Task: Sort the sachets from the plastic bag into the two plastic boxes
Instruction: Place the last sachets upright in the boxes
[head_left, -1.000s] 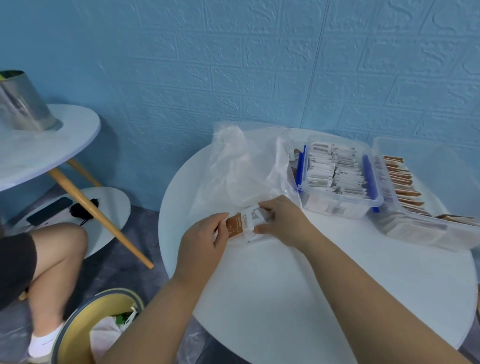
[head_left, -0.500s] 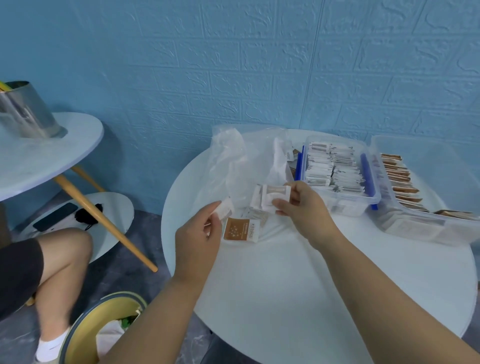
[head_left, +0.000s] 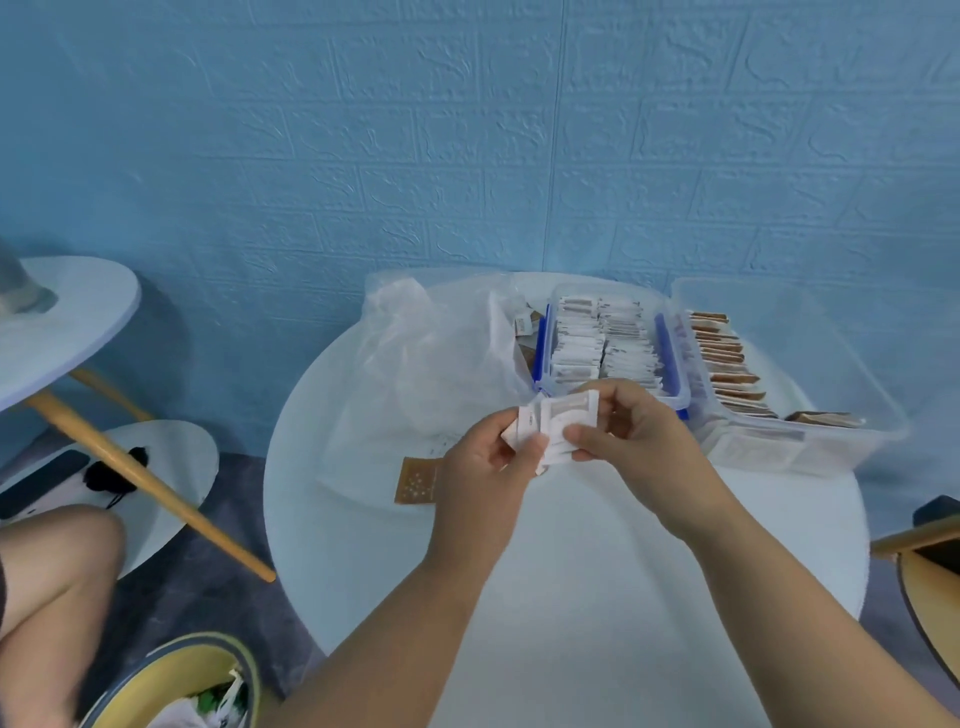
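Both hands are raised just above the round white table (head_left: 597, 597), close in front of the boxes. The left hand (head_left: 483, 460) has its fingers curled, thumb and fingertips pinching the left edge of a small bunch of white sachets (head_left: 566, 418). The right hand (head_left: 641, 431) is curled as well, thumb and forefinger nipping the same bunch from the right side, so the sachets are held between the two hands and off the tabletop.

Just below the left hand a single brown sachet (head_left: 415, 480) lies flat on the table, at the edge of the crumpled clear plastic bag (head_left: 431, 353), which is spread over the far left part of the table. A few loose sachets (head_left: 524, 325) sit between the bag and the box with blue clips (head_left: 666, 358); that box is packed with rows of white packets (head_left: 597, 343). Touching it on the right is a larger clear box (head_left: 779, 312) with brown packets (head_left: 727, 364) standing on edge. The right hand hides the near corner of the clipped box.

To the left stand a pale side table (head_left: 78, 312) with wooden legs, another person's bare knee (head_left: 57, 556) and a yellow-lined bin (head_left: 171, 675).

There is print on the sachets, but it is too blurred to read.
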